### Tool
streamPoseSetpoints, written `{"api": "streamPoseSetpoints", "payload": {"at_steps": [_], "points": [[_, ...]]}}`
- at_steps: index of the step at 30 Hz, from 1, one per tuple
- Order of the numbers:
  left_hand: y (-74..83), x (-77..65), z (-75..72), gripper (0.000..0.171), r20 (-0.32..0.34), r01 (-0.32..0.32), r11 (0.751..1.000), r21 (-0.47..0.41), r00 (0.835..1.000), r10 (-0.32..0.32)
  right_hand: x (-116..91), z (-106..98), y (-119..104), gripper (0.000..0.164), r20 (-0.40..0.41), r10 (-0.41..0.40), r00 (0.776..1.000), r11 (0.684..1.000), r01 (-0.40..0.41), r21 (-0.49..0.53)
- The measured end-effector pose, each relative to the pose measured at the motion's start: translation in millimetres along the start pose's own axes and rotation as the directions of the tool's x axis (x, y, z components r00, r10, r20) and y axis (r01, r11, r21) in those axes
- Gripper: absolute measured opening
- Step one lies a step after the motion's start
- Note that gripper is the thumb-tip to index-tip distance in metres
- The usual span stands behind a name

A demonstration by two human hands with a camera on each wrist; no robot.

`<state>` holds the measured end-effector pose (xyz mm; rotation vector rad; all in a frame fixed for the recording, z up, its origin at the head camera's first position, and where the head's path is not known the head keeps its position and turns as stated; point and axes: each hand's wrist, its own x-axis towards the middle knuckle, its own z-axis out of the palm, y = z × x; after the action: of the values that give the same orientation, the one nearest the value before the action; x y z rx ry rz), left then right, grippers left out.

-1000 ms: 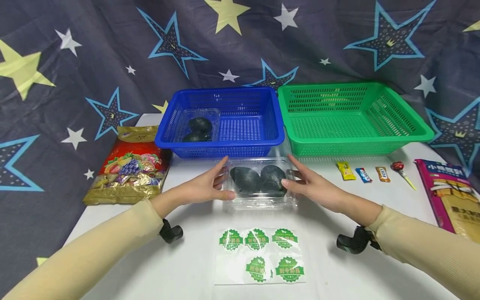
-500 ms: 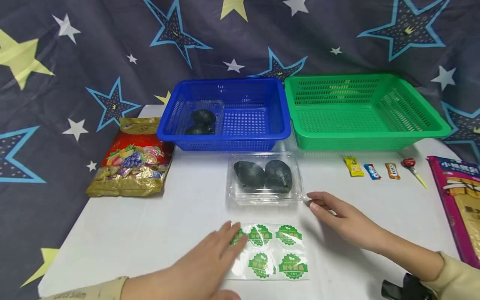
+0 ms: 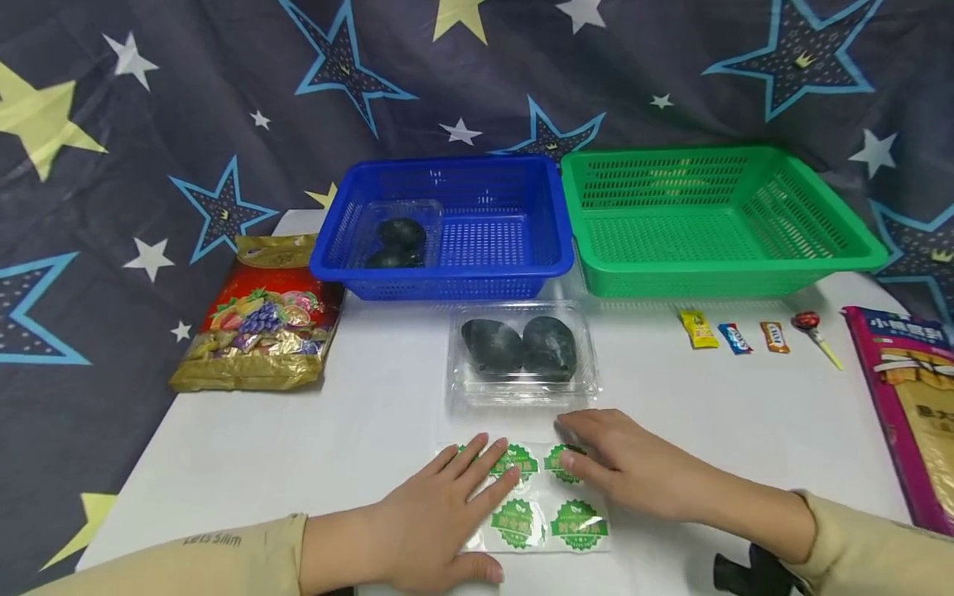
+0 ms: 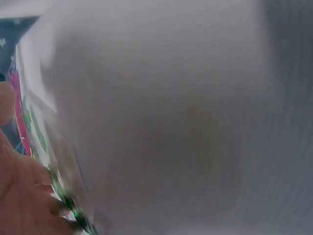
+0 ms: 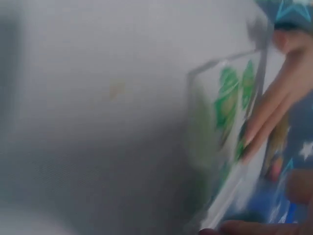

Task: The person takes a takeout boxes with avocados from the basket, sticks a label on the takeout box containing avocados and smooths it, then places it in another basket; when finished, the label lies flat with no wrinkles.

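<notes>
While red bag [image 3: 257, 323] lies at left, left hand [image 3: 428, 517] rests over left part of sticker sheet [image 3: 542, 501], fingers spread straight, nothing grasped. Sheet flat on near-middle table [image 3: 373, 422]; long axis looks left-to-right, uncovered part right of left palm, between hands. Clear box [image 3: 464, 387] just beyond far edge. Right hand [image 3: 637, 468], nearer box, at sheet's far right corner: thumb over sticker, forefinger past far edge, gap between, no hold seen.
</notes>
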<state>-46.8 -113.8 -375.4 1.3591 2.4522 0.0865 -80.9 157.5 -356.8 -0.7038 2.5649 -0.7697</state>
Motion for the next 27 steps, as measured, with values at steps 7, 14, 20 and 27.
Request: {"api": "streamPoseSetpoints", "payload": {"at_steps": [7, 14, 20, 27], "points": [[8.3, -1.9, 1.7, 0.079, 0.006, -0.072, 0.987, 0.141, 0.997, 0.072, 15.6, 13.0, -26.5, 0.053, 0.058, -0.177, 0.983, 0.980, 0.181, -0.082], [12.3, 0.3, 8.3, 0.076, -0.011, -0.131, 0.945, 0.301, 0.990, 0.141, 48.4, 24.4, -43.9, 0.039, 0.113, -0.331, 0.937, 0.935, 0.342, -0.098], [14.5, 2.8, 10.1, 0.086, -0.052, -0.130, 0.922, 0.365, 0.986, 0.160, 69.9, 31.7, -53.0, 0.046, 0.195, -0.412, 0.890, 0.891, 0.438, -0.118], [16.1, 2.0, 9.8, 0.091, -0.065, -0.108, 0.910, 0.401, 0.987, 0.146, 80.1, 36.6, -55.2, 0.032, 0.175, -0.520, 0.836, 0.795, 0.549, -0.259]]}}
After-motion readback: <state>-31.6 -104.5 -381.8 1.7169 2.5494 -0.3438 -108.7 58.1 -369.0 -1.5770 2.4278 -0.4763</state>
